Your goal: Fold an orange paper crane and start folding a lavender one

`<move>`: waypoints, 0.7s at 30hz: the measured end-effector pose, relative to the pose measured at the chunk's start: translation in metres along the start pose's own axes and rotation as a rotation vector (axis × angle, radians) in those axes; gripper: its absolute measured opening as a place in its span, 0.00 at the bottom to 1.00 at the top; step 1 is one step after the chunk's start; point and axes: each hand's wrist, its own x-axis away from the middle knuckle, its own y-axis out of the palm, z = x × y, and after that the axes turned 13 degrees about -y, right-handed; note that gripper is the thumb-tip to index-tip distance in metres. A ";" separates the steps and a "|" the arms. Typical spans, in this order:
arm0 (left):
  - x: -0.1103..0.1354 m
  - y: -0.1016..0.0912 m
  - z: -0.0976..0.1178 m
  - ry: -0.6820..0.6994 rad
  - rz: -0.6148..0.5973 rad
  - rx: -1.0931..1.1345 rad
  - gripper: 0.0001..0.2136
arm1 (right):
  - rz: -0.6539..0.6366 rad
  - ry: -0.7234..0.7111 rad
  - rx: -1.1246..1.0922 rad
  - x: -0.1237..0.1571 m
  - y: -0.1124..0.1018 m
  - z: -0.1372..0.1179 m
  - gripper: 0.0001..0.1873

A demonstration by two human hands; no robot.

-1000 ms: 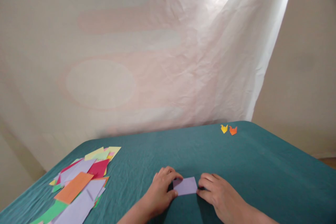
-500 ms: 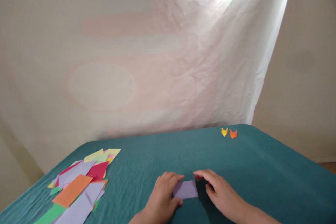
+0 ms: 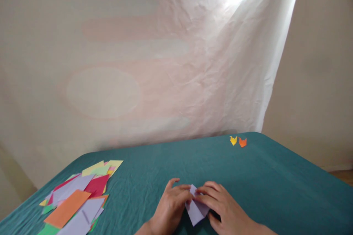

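Observation:
A small lavender paper (image 3: pixel 196 211) lies on the teal tablecloth (image 3: pixel 270 187) near the front edge, partly folded with one corner lifted. My left hand (image 3: pixel 169 207) pinches its left side, fingers curled onto the upper corner. My right hand (image 3: pixel 223 205) lies over its right side, fingers pressed on the fold. Both hands meet above the paper and hide its middle.
A loose pile of coloured paper sheets (image 3: pixel 77 200) spreads over the table's left front. A folded yellow paper figure (image 3: pixel 233 140) and an orange paper figure (image 3: pixel 242 142) stand at the far right edge. A crumpled white sheet (image 3: pixel 165 62) hangs behind the table.
The lavender paper lay flat as a rectangle between my hands; now my right hand has come over it and both hands fold it, one corner raised.

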 end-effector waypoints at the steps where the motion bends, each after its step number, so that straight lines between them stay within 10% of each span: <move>1: 0.000 -0.001 -0.001 0.012 -0.004 -0.007 0.11 | 0.001 -0.028 0.040 0.000 0.002 0.001 0.23; 12: 0.029 0.020 0.000 0.181 0.119 -0.248 0.09 | 0.018 -0.262 0.359 0.015 0.022 0.000 0.11; 21: 0.028 0.009 0.010 -0.343 0.071 0.014 0.05 | 0.008 0.190 -0.020 0.012 0.015 0.004 0.03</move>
